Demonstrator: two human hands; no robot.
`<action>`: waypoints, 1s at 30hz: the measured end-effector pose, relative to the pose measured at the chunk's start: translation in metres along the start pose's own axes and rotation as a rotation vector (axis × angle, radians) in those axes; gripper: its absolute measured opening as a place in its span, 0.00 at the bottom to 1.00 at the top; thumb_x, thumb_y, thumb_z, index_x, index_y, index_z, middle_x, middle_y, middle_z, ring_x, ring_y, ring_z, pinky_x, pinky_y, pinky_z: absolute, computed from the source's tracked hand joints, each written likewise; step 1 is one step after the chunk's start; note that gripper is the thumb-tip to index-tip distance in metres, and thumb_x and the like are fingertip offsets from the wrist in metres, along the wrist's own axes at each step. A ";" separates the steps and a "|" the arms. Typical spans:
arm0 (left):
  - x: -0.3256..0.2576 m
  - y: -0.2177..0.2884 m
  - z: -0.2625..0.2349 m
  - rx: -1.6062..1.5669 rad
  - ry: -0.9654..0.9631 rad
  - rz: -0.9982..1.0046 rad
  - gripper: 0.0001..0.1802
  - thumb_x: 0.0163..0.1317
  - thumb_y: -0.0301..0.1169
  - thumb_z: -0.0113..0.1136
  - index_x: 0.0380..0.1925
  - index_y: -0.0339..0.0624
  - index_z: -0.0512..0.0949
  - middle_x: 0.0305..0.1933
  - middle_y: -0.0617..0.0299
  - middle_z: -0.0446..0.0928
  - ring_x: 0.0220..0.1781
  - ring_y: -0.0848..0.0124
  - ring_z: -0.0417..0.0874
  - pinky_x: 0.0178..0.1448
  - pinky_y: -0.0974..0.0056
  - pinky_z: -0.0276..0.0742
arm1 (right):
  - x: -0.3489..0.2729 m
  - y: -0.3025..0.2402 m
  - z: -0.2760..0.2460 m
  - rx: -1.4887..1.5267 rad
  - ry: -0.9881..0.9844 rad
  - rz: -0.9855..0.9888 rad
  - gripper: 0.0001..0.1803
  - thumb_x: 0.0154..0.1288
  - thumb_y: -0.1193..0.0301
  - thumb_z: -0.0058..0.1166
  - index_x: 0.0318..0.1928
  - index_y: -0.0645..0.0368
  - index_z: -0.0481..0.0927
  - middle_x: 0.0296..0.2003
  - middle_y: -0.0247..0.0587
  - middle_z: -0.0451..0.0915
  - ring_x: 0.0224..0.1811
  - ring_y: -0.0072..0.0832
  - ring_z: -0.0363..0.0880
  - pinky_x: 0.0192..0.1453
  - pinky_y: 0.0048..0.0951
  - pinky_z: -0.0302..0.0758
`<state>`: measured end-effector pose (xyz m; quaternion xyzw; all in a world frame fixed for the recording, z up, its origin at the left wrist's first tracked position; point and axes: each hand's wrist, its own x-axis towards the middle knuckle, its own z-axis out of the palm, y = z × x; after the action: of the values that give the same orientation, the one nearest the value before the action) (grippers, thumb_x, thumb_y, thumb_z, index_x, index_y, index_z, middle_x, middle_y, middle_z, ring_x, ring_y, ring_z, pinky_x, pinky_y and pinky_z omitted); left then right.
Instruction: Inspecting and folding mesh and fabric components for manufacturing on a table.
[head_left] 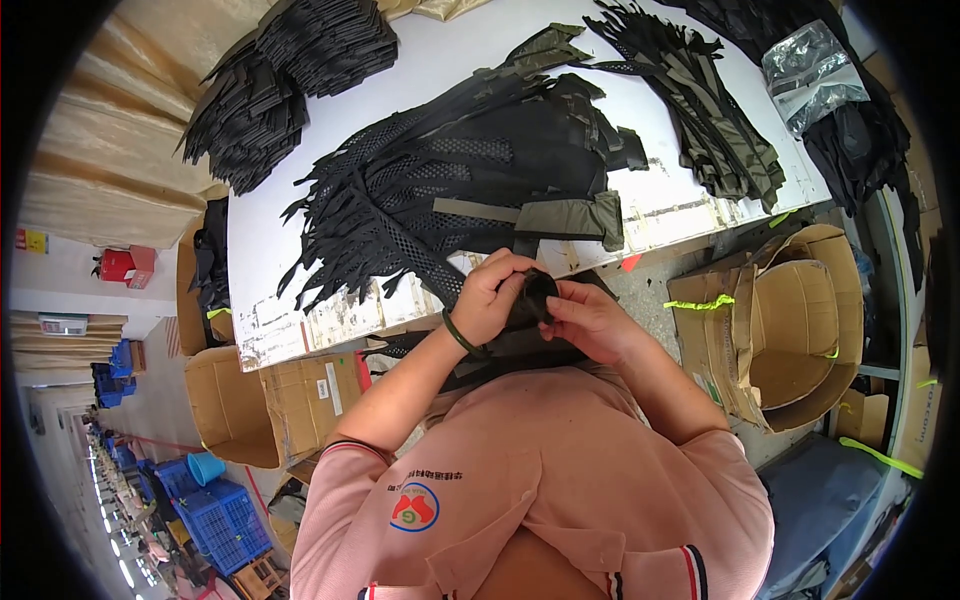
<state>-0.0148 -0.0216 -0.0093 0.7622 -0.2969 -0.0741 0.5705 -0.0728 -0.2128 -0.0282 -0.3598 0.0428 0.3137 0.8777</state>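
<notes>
Just off the table's near edge, both my hands hold a small dark fabric piece (534, 296), folded or curled between them. My left hand (489, 296) is closed on its left side, and a dark bangle circles that wrist. The fingers of my right hand (588, 318) pinch its right edge. Whether it joins the dark cloth below is hidden. Beyond my hands, a spread pile of black mesh fabric strips (430, 165) covers the middle of the table. An olive-grey strip (575, 220) lies along that pile's near side.
The white table (270, 325) has a worn near edge. Stacked black pieces (325, 50) stand far left; olive-and-black strips (715, 130) lie right, near a clear plastic bag (815, 75). Open cardboard boxes flank me, left (235, 410) and right (790, 330). Blue crates (220, 525) stand lower left.
</notes>
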 end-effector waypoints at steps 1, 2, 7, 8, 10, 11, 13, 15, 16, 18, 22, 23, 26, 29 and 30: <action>0.000 -0.001 -0.001 -0.023 0.013 0.009 0.12 0.63 0.18 0.47 0.41 0.36 0.79 0.36 0.59 0.75 0.38 0.67 0.76 0.47 0.68 0.70 | -0.001 -0.001 0.001 0.031 0.036 -0.026 0.09 0.66 0.69 0.56 0.43 0.58 0.73 0.33 0.33 0.76 0.34 0.21 0.76 0.40 0.26 0.74; 0.000 -0.001 -0.002 -0.024 0.013 0.008 0.12 0.63 0.18 0.47 0.41 0.36 0.79 0.36 0.59 0.75 0.38 0.67 0.76 0.47 0.68 0.70 | -0.002 -0.002 0.002 0.063 0.072 -0.053 0.08 0.66 0.70 0.56 0.41 0.58 0.73 0.32 0.33 0.76 0.32 0.21 0.76 0.38 0.26 0.74; -0.001 0.002 0.003 -0.237 -0.184 -0.115 0.10 0.58 0.20 0.58 0.40 0.38 0.78 0.41 0.58 0.78 0.44 0.70 0.78 0.50 0.67 0.72 | 0.003 0.009 -0.015 -0.812 0.290 -0.328 0.03 0.67 0.77 0.50 0.38 0.59 0.70 0.29 0.33 0.75 0.30 0.21 0.76 0.33 0.24 0.74; 0.000 0.006 0.004 -0.238 -0.186 -0.115 0.10 0.58 0.20 0.58 0.40 0.38 0.78 0.41 0.58 0.78 0.44 0.70 0.78 0.50 0.67 0.72 | 0.003 0.011 -0.015 -1.225 0.378 -0.535 0.03 0.67 0.78 0.48 0.39 0.59 0.69 0.28 0.32 0.75 0.30 0.20 0.75 0.32 0.22 0.73; 0.003 0.016 0.004 -0.066 -0.163 -0.291 0.12 0.56 0.21 0.61 0.42 0.37 0.78 0.43 0.61 0.78 0.49 0.74 0.76 0.54 0.68 0.71 | 0.006 0.011 -0.019 -1.094 0.400 -0.570 0.04 0.67 0.78 0.49 0.40 0.58 0.69 0.27 0.31 0.74 0.29 0.19 0.74 0.32 0.21 0.72; 0.001 -0.001 0.006 -0.134 -0.060 -0.215 0.11 0.58 0.23 0.60 0.42 0.36 0.79 0.40 0.63 0.80 0.45 0.76 0.78 0.50 0.69 0.74 | 0.007 0.008 -0.021 -0.962 0.418 -0.602 0.05 0.67 0.78 0.49 0.41 0.58 0.69 0.26 0.31 0.73 0.28 0.19 0.74 0.32 0.21 0.72; -0.001 -0.009 0.000 -0.250 -0.050 -0.374 0.12 0.59 0.24 0.60 0.43 0.35 0.79 0.40 0.62 0.81 0.43 0.76 0.78 0.49 0.70 0.74 | 0.006 -0.010 -0.025 -0.723 0.442 -0.597 0.07 0.66 0.78 0.50 0.43 0.57 0.68 0.27 0.30 0.72 0.28 0.18 0.73 0.32 0.21 0.72; -0.003 -0.017 -0.003 -0.423 -0.002 -0.554 0.12 0.62 0.27 0.59 0.44 0.33 0.79 0.37 0.62 0.82 0.38 0.77 0.79 0.45 0.71 0.75 | 0.003 -0.023 -0.038 -0.409 0.396 -0.531 0.15 0.63 0.76 0.56 0.47 0.57 0.67 0.28 0.31 0.72 0.30 0.18 0.73 0.32 0.22 0.72; -0.002 -0.016 -0.003 -0.421 -0.005 -0.554 0.12 0.62 0.27 0.59 0.44 0.33 0.79 0.37 0.62 0.82 0.38 0.77 0.79 0.45 0.71 0.75 | 0.002 -0.023 -0.029 -0.407 0.397 -0.533 0.15 0.63 0.76 0.56 0.47 0.57 0.67 0.28 0.31 0.72 0.30 0.18 0.73 0.32 0.22 0.72; -0.001 -0.012 -0.001 -0.609 0.011 -0.590 0.11 0.63 0.28 0.59 0.44 0.35 0.79 0.39 0.62 0.82 0.38 0.78 0.79 0.44 0.72 0.75 | -0.005 -0.017 0.001 -0.607 0.346 -0.234 0.18 0.63 0.79 0.55 0.52 0.56 0.66 0.29 0.30 0.71 0.31 0.18 0.74 0.34 0.21 0.73; -0.001 -0.007 0.011 -0.637 -0.010 -0.553 0.12 0.64 0.29 0.59 0.44 0.35 0.78 0.40 0.63 0.81 0.39 0.79 0.79 0.43 0.73 0.75 | 0.010 0.003 0.004 -0.585 0.323 -0.315 0.22 0.62 0.80 0.55 0.54 0.56 0.64 0.29 0.32 0.70 0.33 0.21 0.76 0.35 0.22 0.75; -0.001 -0.007 0.013 -0.638 -0.004 -0.584 0.11 0.64 0.29 0.58 0.44 0.35 0.78 0.40 0.62 0.81 0.39 0.77 0.80 0.44 0.72 0.76 | 0.016 0.003 -0.003 -0.480 0.337 -0.397 0.20 0.62 0.81 0.54 0.52 0.57 0.65 0.28 0.33 0.72 0.31 0.21 0.75 0.34 0.22 0.74; -0.003 -0.004 0.010 -0.655 -0.013 -0.612 0.12 0.65 0.30 0.58 0.44 0.35 0.78 0.41 0.62 0.81 0.40 0.77 0.80 0.45 0.71 0.76 | 0.018 -0.011 -0.012 -0.456 0.437 -0.586 0.17 0.63 0.81 0.53 0.49 0.58 0.66 0.28 0.34 0.73 0.27 0.21 0.74 0.34 0.21 0.74; -0.007 0.000 0.003 -0.699 -0.014 -0.647 0.13 0.66 0.32 0.57 0.44 0.34 0.78 0.41 0.62 0.81 0.41 0.78 0.80 0.46 0.72 0.75 | 0.014 -0.040 -0.046 -0.402 0.597 -0.656 0.14 0.64 0.81 0.52 0.48 0.59 0.66 0.29 0.35 0.75 0.27 0.21 0.73 0.33 0.20 0.73; -0.009 0.000 0.000 -0.723 -0.003 -0.690 0.14 0.66 0.33 0.57 0.44 0.33 0.79 0.42 0.62 0.81 0.41 0.77 0.80 0.47 0.72 0.76 | 0.008 -0.049 -0.054 -0.411 0.586 -0.629 0.15 0.64 0.80 0.52 0.49 0.58 0.66 0.29 0.35 0.75 0.27 0.21 0.73 0.33 0.20 0.73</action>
<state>-0.0222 -0.0172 -0.0112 0.5693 0.0164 -0.3577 0.7401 -0.0293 -0.2708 -0.0405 -0.5947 0.1147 -0.0799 0.7917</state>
